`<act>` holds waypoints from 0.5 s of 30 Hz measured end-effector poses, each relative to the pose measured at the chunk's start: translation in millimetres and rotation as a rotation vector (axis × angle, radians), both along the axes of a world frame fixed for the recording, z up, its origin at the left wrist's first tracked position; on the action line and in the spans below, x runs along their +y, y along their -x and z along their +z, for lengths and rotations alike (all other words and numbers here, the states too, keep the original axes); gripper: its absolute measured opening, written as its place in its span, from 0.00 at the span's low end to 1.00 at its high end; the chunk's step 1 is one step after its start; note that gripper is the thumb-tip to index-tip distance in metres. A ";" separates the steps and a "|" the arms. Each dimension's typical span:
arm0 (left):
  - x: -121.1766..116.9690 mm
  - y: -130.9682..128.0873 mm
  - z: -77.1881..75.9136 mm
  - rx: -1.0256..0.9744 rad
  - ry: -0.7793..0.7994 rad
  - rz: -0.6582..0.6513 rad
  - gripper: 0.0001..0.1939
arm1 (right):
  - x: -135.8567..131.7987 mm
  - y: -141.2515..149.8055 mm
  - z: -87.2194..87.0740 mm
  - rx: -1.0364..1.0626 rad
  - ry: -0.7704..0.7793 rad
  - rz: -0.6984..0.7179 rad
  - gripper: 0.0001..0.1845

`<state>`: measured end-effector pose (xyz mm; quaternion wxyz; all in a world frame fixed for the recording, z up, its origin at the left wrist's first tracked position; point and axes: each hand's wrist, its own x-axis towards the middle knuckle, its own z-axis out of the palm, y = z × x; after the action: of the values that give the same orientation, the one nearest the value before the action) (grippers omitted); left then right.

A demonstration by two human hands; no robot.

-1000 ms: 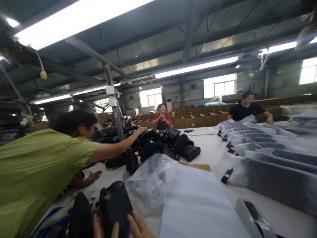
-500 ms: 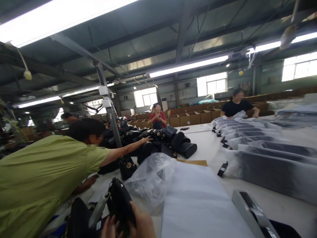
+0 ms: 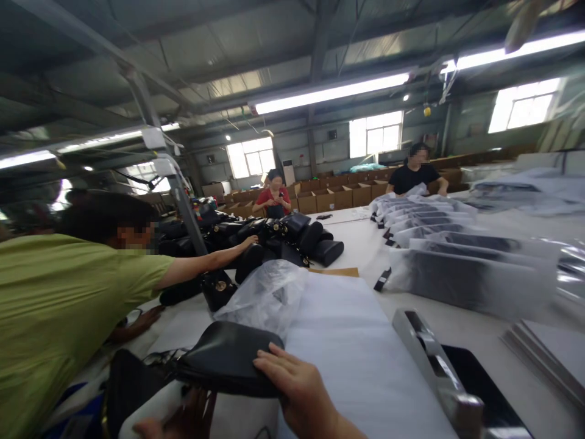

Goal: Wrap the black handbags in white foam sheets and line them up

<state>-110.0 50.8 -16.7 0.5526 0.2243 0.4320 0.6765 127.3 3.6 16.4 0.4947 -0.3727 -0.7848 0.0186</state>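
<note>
A black handbag lies on its side in front of me, over the near end of a stack of white sheets. My right hand grips its right end, fingers on top and the thumb out of sight. Below the bag's left part is my left hand, dark and blurred, so its grip is unclear. A white rounded piece shows beside it. Another black bag sits just left of that. The white sheets reach away from me, with clear crumpled plastic at their left side.
At left a co-worker in a green top stretches an arm to a heap of black bags. On the right stand several bags in white wrapping. A metal tape dispenser is near my right. Two people are across the table.
The handbag has turned from upright to lying flat, and my right hand has moved onto its right end. The view has swung right and down.
</note>
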 end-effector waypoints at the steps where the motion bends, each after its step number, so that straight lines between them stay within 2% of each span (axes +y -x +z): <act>1: -2.8 -2.1 6.6 -0.061 -0.004 -0.040 0.36 | -10.5 -12.8 1.5 -0.021 -0.040 -0.034 0.36; 3: -6.8 -8.1 18.3 -0.172 0.016 -0.105 0.30 | -30.7 -38.6 -0.2 -0.074 -0.094 -0.107 0.34; 6: -8.9 -27.4 29.4 -0.299 0.092 -0.125 0.16 | -58.0 -75.3 -12.0 -0.160 -0.116 -0.209 0.30; 7: -9.2 -37.2 31.1 -0.321 0.109 -0.128 0.14 | -65.9 -86.4 -16.8 -0.183 -0.120 -0.239 0.28; 11: -9.8 -84.6 28.8 -0.313 0.146 -0.206 0.14 | -86.3 -125.3 -33.3 -0.255 -0.151 -0.325 0.23; 15: -0.7 -121.5 13.8 -0.224 0.138 -0.289 0.17 | -84.7 -157.8 -47.1 -0.277 -0.141 -0.360 0.23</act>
<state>11.5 50.1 -2.9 0.7029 0.1690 0.3762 0.5795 285.1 -81.1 -30.7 0.4025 -0.4703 -0.7654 -0.1762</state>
